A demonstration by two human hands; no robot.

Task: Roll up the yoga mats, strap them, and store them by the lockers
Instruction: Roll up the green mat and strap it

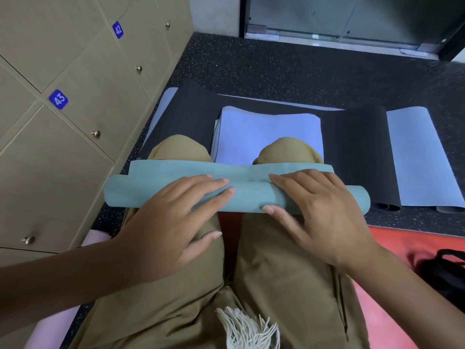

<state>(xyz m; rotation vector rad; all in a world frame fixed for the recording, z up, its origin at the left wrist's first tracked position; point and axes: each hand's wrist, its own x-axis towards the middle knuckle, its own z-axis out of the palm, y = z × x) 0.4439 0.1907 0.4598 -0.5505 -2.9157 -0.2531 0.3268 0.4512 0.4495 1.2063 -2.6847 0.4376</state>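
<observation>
A teal yoga mat lies rolled across my thighs, with a flat flap of it still loose toward my knees. My left hand presses on the roll with straight fingers, thumb resting on my trouser leg. On the roll's right half my right hand lies flat, thumb at its near edge. Beyond my knees sits a stack of light-blue mats on a black mat. Beige lockers numbered 42 and 43 fill the left.
To the right lie a black mat and a light-blue mat with curled near ends. A red mat is under my right side, a pink one at my left. A black strap bundle sits far right. Glass door ahead.
</observation>
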